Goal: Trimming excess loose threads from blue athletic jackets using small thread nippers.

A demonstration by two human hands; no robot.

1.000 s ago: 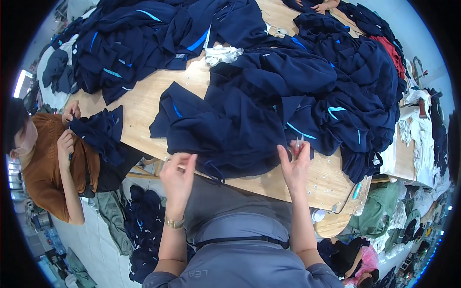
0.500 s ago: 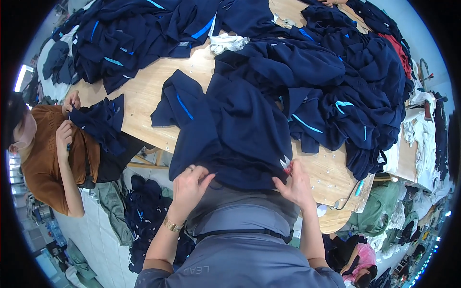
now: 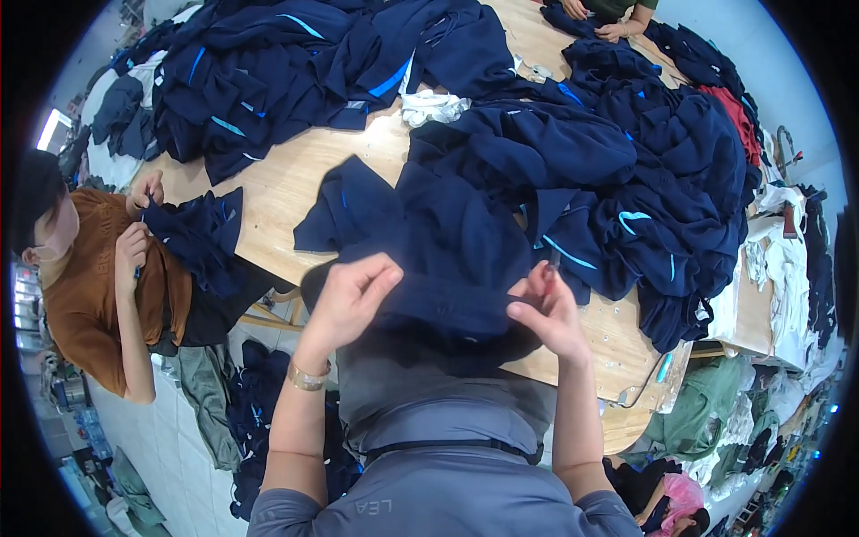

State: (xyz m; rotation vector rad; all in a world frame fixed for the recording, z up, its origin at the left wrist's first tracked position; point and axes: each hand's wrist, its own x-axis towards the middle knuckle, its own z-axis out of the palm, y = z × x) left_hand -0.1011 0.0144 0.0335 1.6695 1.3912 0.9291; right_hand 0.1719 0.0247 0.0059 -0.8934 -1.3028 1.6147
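A navy garment (image 3: 461, 219) with a blue strip on one side lies partly on the table in front of me, its near edge lifted and blurred over my lap. My left hand (image 3: 353, 295) is closed, thumb against fingers, pinching the left end of that edge. At the other end, my right hand (image 3: 553, 315) grips the cloth between thumb and fingers. Small red-handled thread snips (image 3: 548, 276) are tucked in the same hand, mostly covered by the fingers and pointing away from me.
Heaps of navy garments (image 3: 573, 143) cover much of the wooden table (image 3: 277, 192). A white cloth bundle (image 3: 434, 107) lies between them. On the left a person in a brown top (image 3: 98, 242) handles a navy piece. Another person's hands (image 3: 613, 31) work at the far edge.
Both hands have risen away from my lap, lifting the garment's near edge with them. The snips' pale blades, plain before, now barely show.
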